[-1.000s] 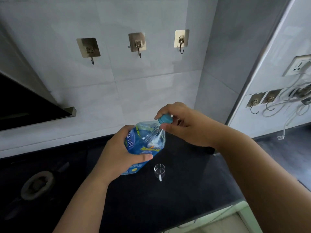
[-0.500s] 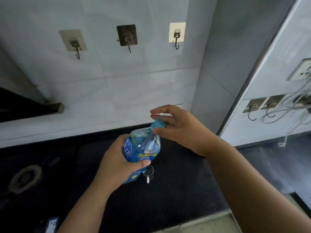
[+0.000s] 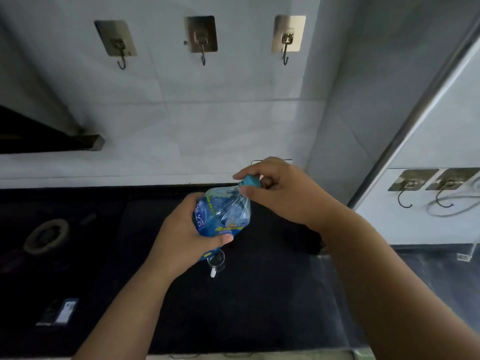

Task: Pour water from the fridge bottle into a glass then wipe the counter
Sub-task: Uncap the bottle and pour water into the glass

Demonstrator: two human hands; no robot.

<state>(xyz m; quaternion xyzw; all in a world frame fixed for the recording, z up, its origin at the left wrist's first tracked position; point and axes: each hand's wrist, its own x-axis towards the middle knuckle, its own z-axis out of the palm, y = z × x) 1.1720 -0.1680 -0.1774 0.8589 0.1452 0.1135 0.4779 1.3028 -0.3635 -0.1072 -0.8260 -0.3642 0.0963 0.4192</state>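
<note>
The fingers (image 3: 242, 175) of the right hand (image 3: 283, 193) pinched the blue cap (image 3: 251, 181), while the left hand (image 3: 181, 235) curled round the tilted water bottle (image 3: 223, 211), held above the desk (image 3: 259, 307). That desk was black and ran along a pale tiled wall (image 3: 207, 113) bearing three hooks (image 3: 202, 45). A small clear glass (image 3: 217, 261) stood on it just under the bottle; whether it held anything could not be told.
</note>
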